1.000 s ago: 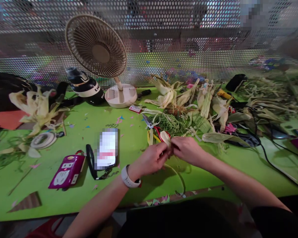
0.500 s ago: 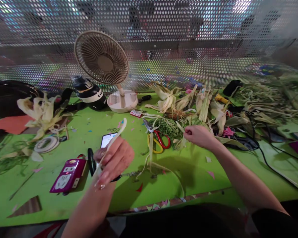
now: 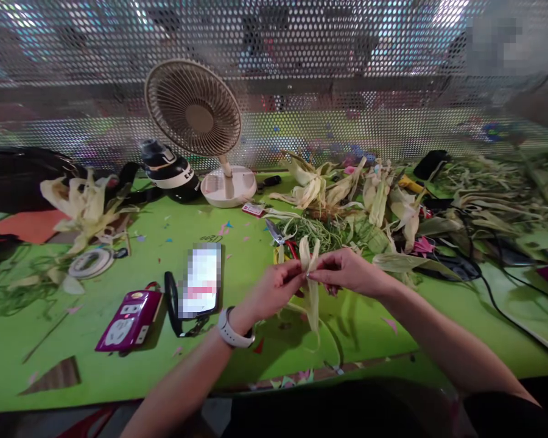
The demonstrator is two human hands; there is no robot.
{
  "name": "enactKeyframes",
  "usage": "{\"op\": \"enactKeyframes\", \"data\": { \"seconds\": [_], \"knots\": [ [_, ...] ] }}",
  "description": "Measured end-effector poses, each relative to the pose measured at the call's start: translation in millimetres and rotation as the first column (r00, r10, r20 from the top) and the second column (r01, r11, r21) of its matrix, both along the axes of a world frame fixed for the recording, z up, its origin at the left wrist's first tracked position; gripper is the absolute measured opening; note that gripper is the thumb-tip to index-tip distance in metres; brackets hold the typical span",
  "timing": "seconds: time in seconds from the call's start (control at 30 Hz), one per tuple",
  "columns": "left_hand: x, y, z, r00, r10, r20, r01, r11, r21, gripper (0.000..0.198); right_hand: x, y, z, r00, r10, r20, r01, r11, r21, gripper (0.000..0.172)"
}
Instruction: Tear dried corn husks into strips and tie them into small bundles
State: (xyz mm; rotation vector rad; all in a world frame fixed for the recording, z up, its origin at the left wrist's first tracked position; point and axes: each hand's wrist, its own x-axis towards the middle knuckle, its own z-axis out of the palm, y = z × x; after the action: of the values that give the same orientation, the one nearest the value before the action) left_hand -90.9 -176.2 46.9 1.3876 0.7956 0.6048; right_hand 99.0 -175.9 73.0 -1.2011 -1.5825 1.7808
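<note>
Both hands meet above the green table (image 3: 119, 359) near its front edge. My left hand (image 3: 278, 287), with a white watch on the wrist, pinches a pale corn husk strip (image 3: 311, 286) from the left. My right hand (image 3: 347, 272) pinches the same strip from the right. The strip stands up above the fingers and hangs down below them. Just behind the hands lie red and yellow handled scissors (image 3: 283, 240) and a heap of thin green strands (image 3: 315, 230).
A pile of corn husks (image 3: 374, 194) covers the table's back right, with black cables (image 3: 493, 292) beside it. A desk fan (image 3: 201, 121), a bottle (image 3: 171, 173), a phone (image 3: 201, 280), a purple power strip (image 3: 128, 319) and a tape roll (image 3: 91, 263) sit left. A perforated metal screen (image 3: 301, 73) closes the back.
My left hand, which had swung out left with a husk strip, has come back to the middle. Both hands now pinch one strip together.
</note>
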Motion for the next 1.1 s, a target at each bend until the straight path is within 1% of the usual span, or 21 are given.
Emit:
{"op": "enactKeyframes", "data": {
  "seconds": [0.13, 0.2, 0.3, 0.4, 0.47, 0.57, 0.67, 0.83, 0.93, 1.0, 1.03, 1.1],
  "knots": [
    [-0.7, -2.1, -2.5, 0.999, 0.011, -0.033, -0.011, 1.000, -0.006, 0.024, 0.0, 3.2, -9.1, 0.998, -0.054, 0.035, 0.054, 0.998, -0.015, 0.042],
    [-1.0, -2.3, -0.7, 1.000, -0.006, -0.004, 0.005, 0.998, -0.065, 0.025, 1.2, 4.1, -9.9, 0.998, -0.053, 0.047, 0.053, 0.999, -0.010, 0.041],
    [-2.6, -2.1, 1.7, 0.998, -0.028, 0.062, 0.040, 0.978, -0.206, 0.027, 2.9, 4.9, -8.5, 0.997, -0.031, 0.075, 0.030, 1.000, 0.010, 0.039],
    [-3.0, -3.7, -0.9, 0.990, 0.034, 0.134, 0.013, 0.942, -0.335, 0.028, 3.7, 4.6, -8.1, 0.994, -0.012, 0.111, 0.008, 0.999, 0.037, 0.034],
    [0.0, -6.4, -5.0, 0.983, 0.113, 0.143, -0.054, 0.930, -0.365, 0.030, 3.4, 3.4, -9.6, 0.988, -0.028, 0.152, 0.018, 0.997, 0.070, 0.030],
    [8.7, -12.1, -11.4, 0.973, 0.216, 0.083, -0.181, 0.934, -0.308, 0.038, 1.2, 0.6, -13.1, 0.979, -0.062, 0.194, 0.036, 0.990, 0.133, 0.024],
    [17.3, -17.2, -16.2, 0.959, 0.277, 0.062, -0.254, 0.934, -0.250, 0.043, -2.0, -1.8, -15.3, 0.977, -0.061, 0.205, 0.026, 0.985, 0.171, 0.019],
    [23.6, -20.7, -24.3, 0.947, 0.302, 0.112, -0.274, 0.938, -0.215, 0.041, -6.2, -5.3, -15.1, 0.970, -0.061, 0.237, 0.015, 0.981, 0.191, 0.015],
    [24.6, -20.1, -29.2, 0.936, 0.342, 0.085, -0.325, 0.931, -0.165, 0.037, -5.7, -7.3, -11.8, 0.940, -0.072, 0.333, -0.029, 0.957, 0.287, 0.012],
    [25.1, -20.0, -30.4, 0.927, 0.366, 0.082, -0.353, 0.926, -0.137, 0.036, -2.3, -6.7, -6.9, 0.930, -0.075, 0.361, -0.051, 0.943, 0.328, 0.014],
    [25.5, -20.5, -30.0, 0.927, 0.361, 0.104, -0.344, 0.927, -0.152, 0.034, 0.2, -5.5, -4.1, 0.932, -0.102, 0.348, -0.026, 0.938, 0.345, 0.018],
    [26.3, -22.8, -27.9, 0.933, 0.318, 0.169, -0.279, 0.934, -0.221, 0.034, 5.5, -1.6, 0.8, 0.938, -0.194, 0.287, 0.075, 0.923, 0.377, 0.027]
  ]
}}
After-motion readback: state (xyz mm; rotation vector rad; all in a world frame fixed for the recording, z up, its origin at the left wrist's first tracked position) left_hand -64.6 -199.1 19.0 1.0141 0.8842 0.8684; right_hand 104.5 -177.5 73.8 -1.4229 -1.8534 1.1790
